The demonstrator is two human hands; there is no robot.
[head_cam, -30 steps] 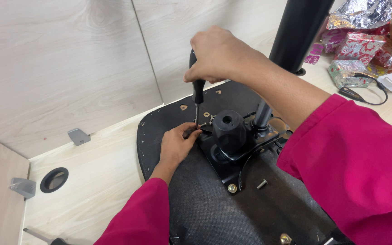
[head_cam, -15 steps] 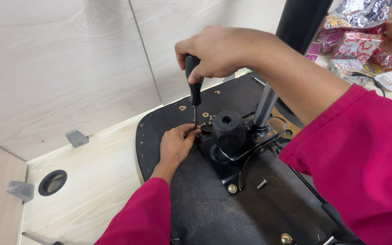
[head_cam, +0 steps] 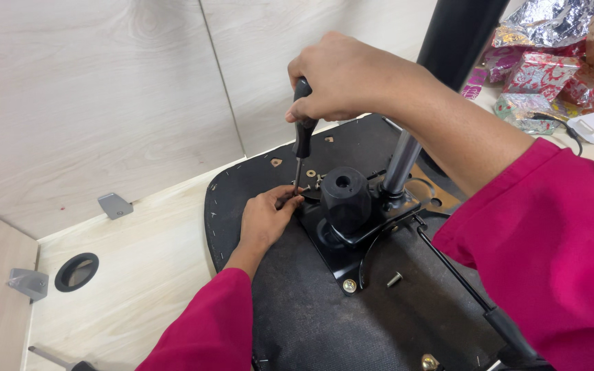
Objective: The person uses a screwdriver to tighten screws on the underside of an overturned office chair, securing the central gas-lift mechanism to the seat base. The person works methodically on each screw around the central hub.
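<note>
**Two hands at a chair-seat plate**

Two hands over an upturned black chair seat (head_cam: 297,323), flat on a pale wooden desk (head_cam: 139,275). Right hand (head_cam: 342,75) closed around the black handle of a screwdriver (head_cam: 302,141), shaft upright, tip down at the front edge of the black metal mechanism plate (head_cam: 342,251). Left hand (head_cam: 264,218) low on the seat, fingertips (head_cam: 290,199) pinched narrow around the screw spot just beside the tip; whether pinching the screw itself, too small to tell. Black knob-like hub (head_cam: 345,196) just right of the tip, with a silver gas-lift rod (head_cam: 400,165) leaning up behind. Brass bolt (head_cam: 349,285) seated at the plate's near corner; loose screw (head_cam: 394,279) lying just beside. Magenta sleeves on both arms. Round black cable grommet (head_cam: 77,271) well apart to the left. Foil-wrapped packets (head_cam: 551,62) piled at far right.
</note>
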